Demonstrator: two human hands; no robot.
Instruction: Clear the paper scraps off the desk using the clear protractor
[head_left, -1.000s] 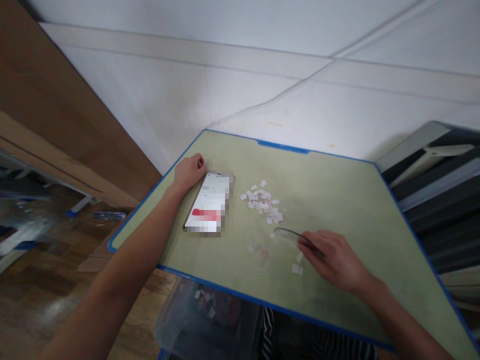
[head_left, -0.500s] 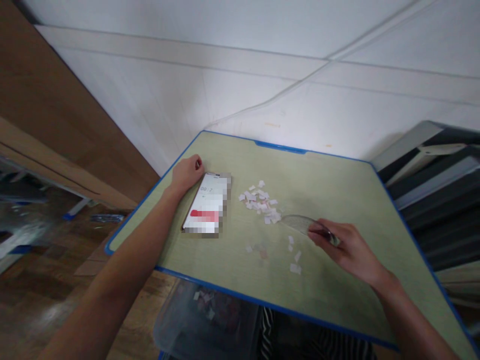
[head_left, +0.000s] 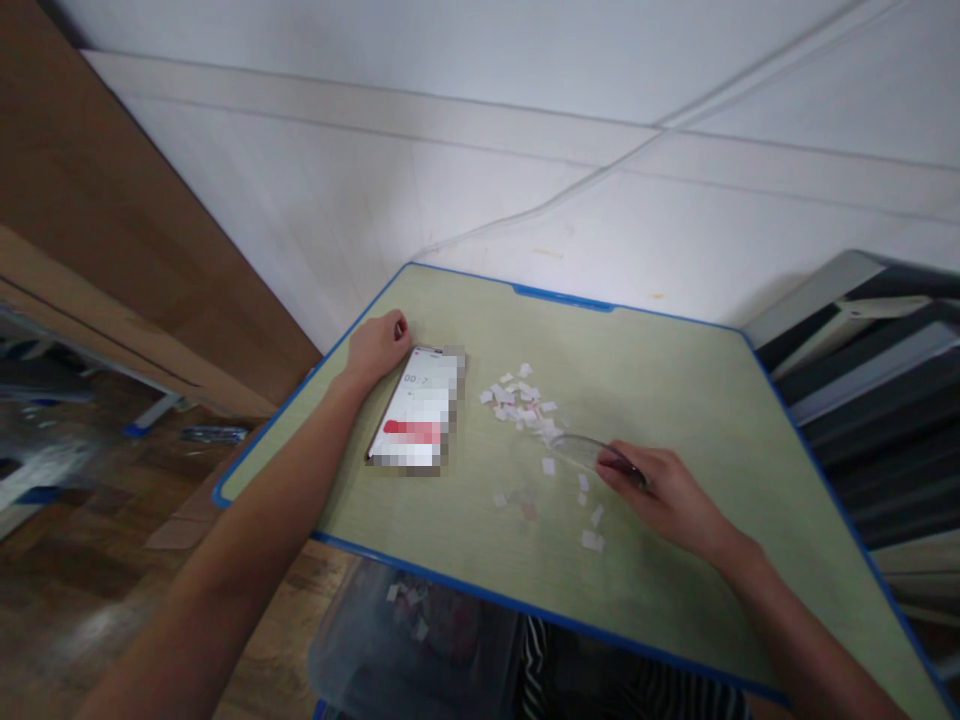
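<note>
My right hand (head_left: 664, 495) pinches a clear, thin, see-through piece with a curved dark edge (head_left: 585, 450); its exact kind does not show. The far end of that piece meets the near side of a loose heap of small white paper scraps (head_left: 519, 402) on the table. Several more scraps (head_left: 592, 541) lie scattered in front of it. Resting at the table's left side, my left hand (head_left: 379, 345) is curled into a loose fist, with nothing visible in it. Right beside it lies a phone (head_left: 412, 410) with a lit, partly blurred screen.
The pale green table (head_left: 675, 380) has a blue rim and stands against a white wall (head_left: 480, 150). Below its front edge is a clear plastic bin (head_left: 360, 660) holding more scraps. Dark folded furniture (head_left: 892, 400) leans at the right, and a brown panel (head_left: 127, 200) stands left.
My right hand has shifted slightly left with the clear piece. One scrap now lies apart, just in front of the heap. My left hand stays in place.
</note>
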